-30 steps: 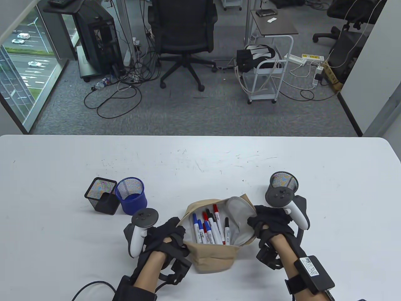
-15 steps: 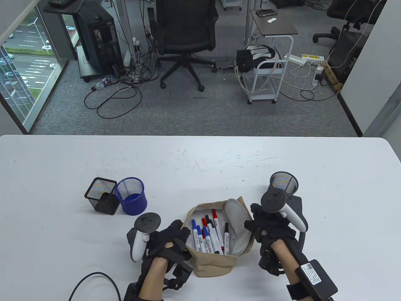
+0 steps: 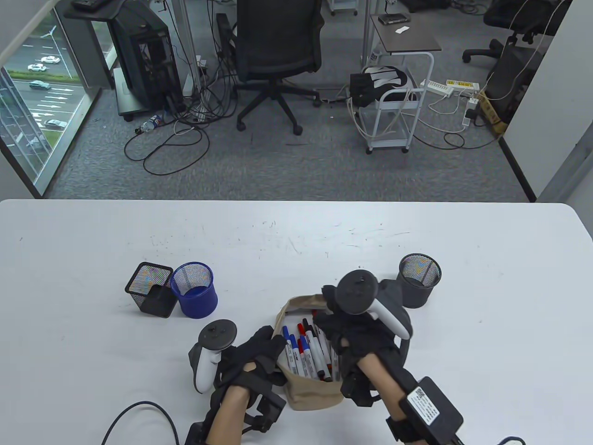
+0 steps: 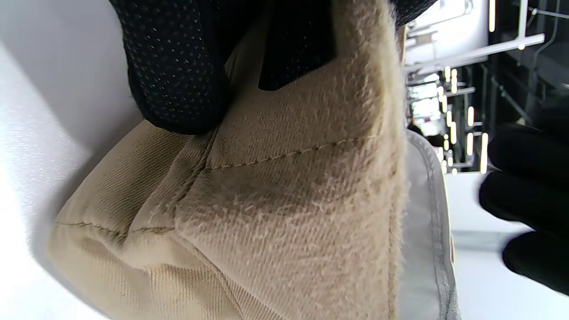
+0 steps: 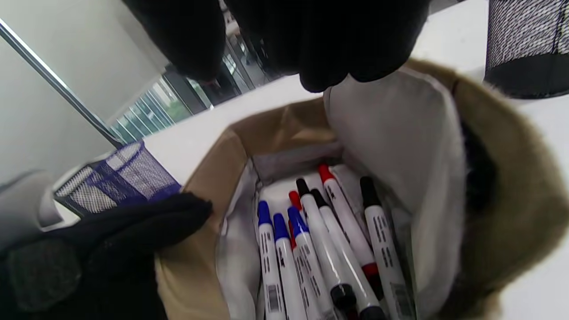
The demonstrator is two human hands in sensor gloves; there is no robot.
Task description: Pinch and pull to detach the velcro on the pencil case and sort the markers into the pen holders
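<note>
The tan pencil case (image 3: pixel 308 394) lies open near the table's front edge, with several red, blue and black markers (image 3: pixel 305 350) inside. My left hand (image 3: pixel 273 340) grips the case's left rim; in the left wrist view its fingers (image 4: pixel 178 66) curl over the tan fabric (image 4: pixel 289 213). My right hand (image 3: pixel 324 324) hovers over the case mouth and holds nothing. In the right wrist view its fingers (image 5: pixel 338 49) hang just above the grey lining flap (image 5: pixel 400 133) and the markers (image 5: pixel 329 249). The holders are a black square one (image 3: pixel 150 287), a blue one (image 3: pixel 193 289) and a black round one (image 3: pixel 419 278).
The black square and blue holders stand side by side left of the case, and the black round holder stands to its right, just behind my right hand. A black cable (image 3: pixel 139 410) curls on the table by my left forearm. White tabletop (image 3: pixel 296 241) stretches beyond the case.
My right hand let go of the case's right flap and moved left over the open mouth. The left hand kept its grip and hardly moved.
</note>
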